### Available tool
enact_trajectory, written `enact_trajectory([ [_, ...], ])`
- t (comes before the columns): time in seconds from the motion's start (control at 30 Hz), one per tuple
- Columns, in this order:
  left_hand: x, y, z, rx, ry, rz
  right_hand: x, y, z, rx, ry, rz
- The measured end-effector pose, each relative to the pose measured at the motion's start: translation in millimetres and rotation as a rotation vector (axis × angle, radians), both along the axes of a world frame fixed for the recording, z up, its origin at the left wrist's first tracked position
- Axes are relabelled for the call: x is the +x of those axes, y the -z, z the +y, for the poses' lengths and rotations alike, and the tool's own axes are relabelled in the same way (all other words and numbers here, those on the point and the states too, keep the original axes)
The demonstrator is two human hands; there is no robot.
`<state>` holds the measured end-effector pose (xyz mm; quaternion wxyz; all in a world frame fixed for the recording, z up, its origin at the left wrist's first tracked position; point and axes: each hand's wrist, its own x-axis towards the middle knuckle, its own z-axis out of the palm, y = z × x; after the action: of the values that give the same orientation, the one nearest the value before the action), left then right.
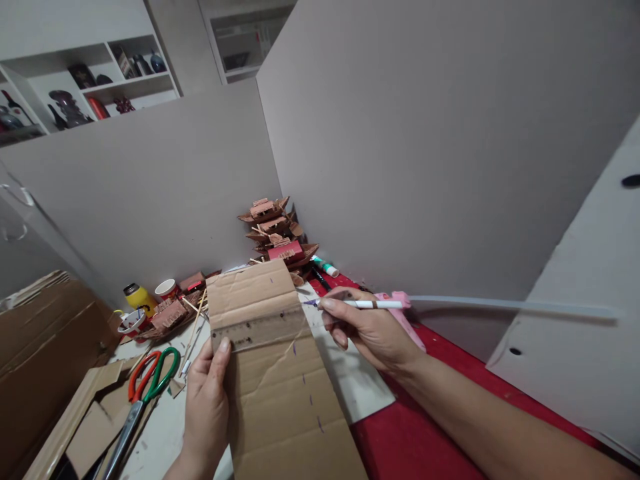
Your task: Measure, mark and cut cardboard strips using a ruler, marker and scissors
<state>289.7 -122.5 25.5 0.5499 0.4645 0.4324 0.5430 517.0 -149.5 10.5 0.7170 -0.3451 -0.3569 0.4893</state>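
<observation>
My left hand (209, 393) grips the left edge of a long strip of cardboard (285, 393), its thumb pressing on the end of a clear ruler (255, 333). The ruler lies across the strip, slightly tilted. Several short purple marks run down the right part of the cardboard. In my right hand (367, 330) is a white pen (375, 305), pinched between thumb and fingers. Its purple tip points left, close to the cardboard's right edge; whether it touches, I cannot tell. Behind that hand lies a pink glue gun (400, 307) with a long glue stick (510, 307) extending right.
Scissors (145, 383) with red and green handles rest at the left, near cardboard scraps (97, 430) and a cardboard box (55, 360). Model boats (280, 233) are stacked in the corner. A yellow bottle (141, 300) and paper cups (167, 289) stand left. Grey panels enclose the table.
</observation>
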Motion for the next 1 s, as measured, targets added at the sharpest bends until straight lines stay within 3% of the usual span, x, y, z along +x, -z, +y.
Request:
enact_trajectory([
  [0.3, 0.1, 0.1, 0.1, -0.023, 0.005, -0.003, -0.5, -1.8, -0.4, 0.0, 0.014, -0.024],
  [0.53, 1.5, -2.9, -0.8, 0.004, -0.026, 0.019, 5.2, 9.4, -0.3, 0.125, 0.056, -0.211],
  [1.0, -1.2, -2.4, -2.8, 0.001, 0.004, 0.013, 1.9, 2.9, 2.4, 0.031, 0.018, -0.046],
])
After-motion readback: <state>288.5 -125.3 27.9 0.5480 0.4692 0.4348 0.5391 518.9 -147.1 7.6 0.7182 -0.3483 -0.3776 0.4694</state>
